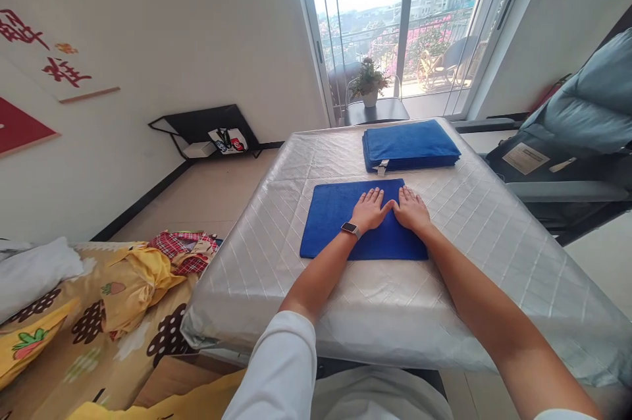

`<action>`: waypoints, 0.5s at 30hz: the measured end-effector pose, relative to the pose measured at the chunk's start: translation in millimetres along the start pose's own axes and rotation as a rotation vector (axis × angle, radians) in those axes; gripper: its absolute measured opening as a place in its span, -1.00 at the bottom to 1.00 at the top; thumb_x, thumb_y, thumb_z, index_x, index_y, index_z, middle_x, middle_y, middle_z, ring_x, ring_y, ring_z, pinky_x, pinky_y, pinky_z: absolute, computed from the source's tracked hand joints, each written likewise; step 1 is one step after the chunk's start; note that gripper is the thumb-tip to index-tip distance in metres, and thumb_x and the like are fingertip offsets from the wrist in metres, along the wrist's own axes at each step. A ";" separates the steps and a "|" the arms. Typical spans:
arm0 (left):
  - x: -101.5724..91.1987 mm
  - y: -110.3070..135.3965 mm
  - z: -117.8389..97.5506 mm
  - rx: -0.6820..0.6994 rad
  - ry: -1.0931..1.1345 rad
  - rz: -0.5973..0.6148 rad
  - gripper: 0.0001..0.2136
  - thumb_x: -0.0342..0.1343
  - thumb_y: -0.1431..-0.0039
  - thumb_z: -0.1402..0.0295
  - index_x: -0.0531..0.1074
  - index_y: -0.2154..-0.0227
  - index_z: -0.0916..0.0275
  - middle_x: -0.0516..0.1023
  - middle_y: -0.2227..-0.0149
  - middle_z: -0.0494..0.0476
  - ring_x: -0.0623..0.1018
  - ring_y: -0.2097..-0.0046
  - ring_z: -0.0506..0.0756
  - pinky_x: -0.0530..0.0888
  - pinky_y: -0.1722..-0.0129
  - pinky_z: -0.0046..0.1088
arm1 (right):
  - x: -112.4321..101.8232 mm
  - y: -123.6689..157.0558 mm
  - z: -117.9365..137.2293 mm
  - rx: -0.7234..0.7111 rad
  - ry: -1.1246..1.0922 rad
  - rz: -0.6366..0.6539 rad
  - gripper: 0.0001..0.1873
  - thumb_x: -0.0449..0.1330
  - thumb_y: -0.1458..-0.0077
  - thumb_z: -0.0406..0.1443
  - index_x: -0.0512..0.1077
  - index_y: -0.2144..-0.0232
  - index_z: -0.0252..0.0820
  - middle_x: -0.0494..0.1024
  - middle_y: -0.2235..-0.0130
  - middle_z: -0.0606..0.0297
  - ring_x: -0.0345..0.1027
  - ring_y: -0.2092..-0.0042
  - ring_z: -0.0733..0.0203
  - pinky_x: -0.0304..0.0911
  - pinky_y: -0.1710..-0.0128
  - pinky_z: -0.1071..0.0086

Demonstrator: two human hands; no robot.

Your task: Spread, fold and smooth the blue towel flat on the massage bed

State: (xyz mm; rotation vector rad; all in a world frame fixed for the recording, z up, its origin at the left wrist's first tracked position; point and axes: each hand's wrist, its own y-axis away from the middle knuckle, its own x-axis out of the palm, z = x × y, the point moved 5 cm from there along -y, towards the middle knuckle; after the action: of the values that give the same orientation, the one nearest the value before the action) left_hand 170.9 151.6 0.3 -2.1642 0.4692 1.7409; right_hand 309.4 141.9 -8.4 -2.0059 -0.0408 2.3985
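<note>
A blue towel, folded into a rectangle, lies flat on the table in front of me. My left hand rests palm down on its middle, fingers stretched out, with a watch on the wrist. Flat near the towel's right edge lies my right hand, fingers extended, its thumb meeting the left thumb. Behind them sits a neat stack of folded blue towels with a white tag at its front left corner.
A silvery quilted cover drapes the table. To the left is a bed with rumpled clothes. A grey armchair stands at the right. Beyond the table, a potted plant sits on a chair by the glass door.
</note>
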 end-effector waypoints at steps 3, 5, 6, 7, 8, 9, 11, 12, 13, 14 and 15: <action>-9.8 21.6 47.1 -0.093 -0.022 0.006 -0.27 -0.49 -0.44 -0.09 0.02 -0.46 0.25 -0.03 -0.50 0.20 -0.03 -0.50 0.15 -0.07 -0.47 -0.17 | -1.4 0.1 1.3 0.012 -0.002 0.016 -0.22 -0.27 -0.42 -0.07 -0.04 -0.46 -0.54 -0.08 -0.50 -0.01 -0.23 -0.50 0.03 -0.28 -0.46 0.13; -17.1 37.8 82.1 -0.176 -0.042 0.009 -0.26 -0.49 -0.43 -0.11 0.00 -0.47 0.24 -0.04 -0.50 0.20 -0.03 -0.50 0.16 -0.07 -0.47 -0.15 | -1.8 0.4 1.5 0.014 0.002 0.029 -0.22 -0.28 -0.42 -0.07 -0.05 -0.46 -0.53 -0.09 -0.50 -0.01 -0.23 -0.50 0.03 -0.29 -0.46 0.13; -20.5 45.8 98.3 -0.217 -0.055 0.007 -0.25 -0.50 -0.43 -0.11 0.00 -0.47 0.26 -0.04 -0.50 0.21 -0.03 -0.50 0.17 -0.06 -0.47 -0.15 | -2.0 0.6 1.4 0.014 0.004 0.033 -0.22 -0.28 -0.42 -0.07 -0.05 -0.46 -0.53 -0.09 -0.50 -0.01 -0.23 -0.50 0.03 -0.29 -0.46 0.13; -23.5 53.4 112.7 -0.254 -0.069 0.000 -0.24 -0.51 -0.43 -0.11 -0.01 -0.47 0.29 -0.04 -0.50 0.23 -0.03 -0.50 0.18 -0.06 -0.47 -0.15 | -2.1 0.6 1.3 0.012 0.007 0.035 -0.22 -0.28 -0.43 -0.08 -0.06 -0.47 -0.53 -0.10 -0.50 -0.01 -0.24 -0.50 0.03 -0.30 -0.46 0.13; -26.0 60.2 124.6 -0.285 -0.081 -0.010 -0.23 -0.52 -0.43 -0.11 -0.01 -0.47 0.32 -0.04 -0.50 0.25 -0.03 -0.50 0.18 -0.07 -0.47 -0.16 | -2.1 0.6 1.1 0.011 0.009 0.036 -0.22 -0.28 -0.43 -0.07 -0.06 -0.47 -0.54 -0.10 -0.50 -0.01 -0.24 -0.50 0.03 -0.30 -0.46 0.13; -27.8 66.0 133.7 -0.308 -0.090 -0.019 -0.22 -0.54 -0.43 -0.11 -0.01 -0.46 0.35 -0.04 -0.50 0.26 -0.03 -0.50 0.19 -0.07 -0.47 -0.16 | -2.0 0.4 0.8 0.011 0.010 0.037 -0.22 -0.28 -0.43 -0.07 -0.06 -0.47 -0.54 -0.10 -0.50 -0.01 -0.24 -0.50 0.03 -0.30 -0.46 0.13; -28.9 73.6 143.8 -0.332 -0.096 -0.031 -0.20 -0.56 -0.43 -0.11 -0.02 -0.46 0.40 -0.05 -0.50 0.28 -0.03 -0.50 0.19 -0.08 -0.47 -0.17 | -1.6 -0.4 0.0 0.014 0.013 0.036 -0.22 -0.29 -0.43 -0.07 -0.06 -0.47 -0.54 -0.10 -0.50 -0.01 -0.24 -0.50 0.03 -0.30 -0.46 0.13; -28.6 75.4 145.6 -0.339 -0.094 -0.032 -0.19 -0.57 -0.42 -0.11 -0.02 -0.46 0.42 -0.05 -0.50 0.28 -0.03 -0.50 0.19 -0.08 -0.47 -0.18 | -1.2 -1.0 -0.4 0.015 0.016 0.038 -0.22 -0.29 -0.43 -0.07 -0.06 -0.47 -0.54 -0.09 -0.50 -0.02 -0.24 -0.50 0.03 -0.30 -0.46 0.14; -28.1 76.1 146.1 -0.343 -0.091 -0.033 -0.18 -0.57 -0.42 -0.12 -0.02 -0.46 0.43 -0.06 -0.50 0.28 -0.03 -0.50 0.19 -0.08 -0.47 -0.18 | -0.7 -1.6 -0.9 0.016 0.020 0.041 -0.21 -0.29 -0.43 -0.06 -0.07 -0.47 -0.53 -0.10 -0.50 -0.02 -0.24 -0.50 0.03 -0.30 -0.46 0.14; -27.6 76.1 145.7 -0.344 -0.087 -0.035 -0.17 -0.57 -0.42 -0.13 -0.02 -0.46 0.44 -0.06 -0.50 0.28 -0.03 -0.50 0.20 -0.08 -0.47 -0.18 | -0.2 -2.3 -1.4 0.018 0.025 0.042 -0.21 -0.29 -0.43 -0.06 -0.07 -0.47 -0.53 -0.09 -0.50 -0.02 -0.25 -0.50 0.04 -0.30 -0.46 0.14; -27.2 75.6 145.2 -0.345 -0.084 -0.037 -0.17 -0.57 -0.41 -0.13 -0.02 -0.46 0.43 -0.07 -0.50 0.28 -0.03 -0.50 0.20 -0.08 -0.47 -0.18 | 0.3 -2.9 -1.9 0.019 0.030 0.043 -0.21 -0.29 -0.43 -0.05 -0.07 -0.47 -0.52 -0.09 -0.50 -0.02 -0.25 -0.50 0.04 -0.30 -0.46 0.14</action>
State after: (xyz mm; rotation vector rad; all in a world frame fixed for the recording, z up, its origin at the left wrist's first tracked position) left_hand 5.1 150.2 -6.1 -2.2927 0.1110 2.0047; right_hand 311.3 144.8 -9.0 -2.0552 0.0262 2.3840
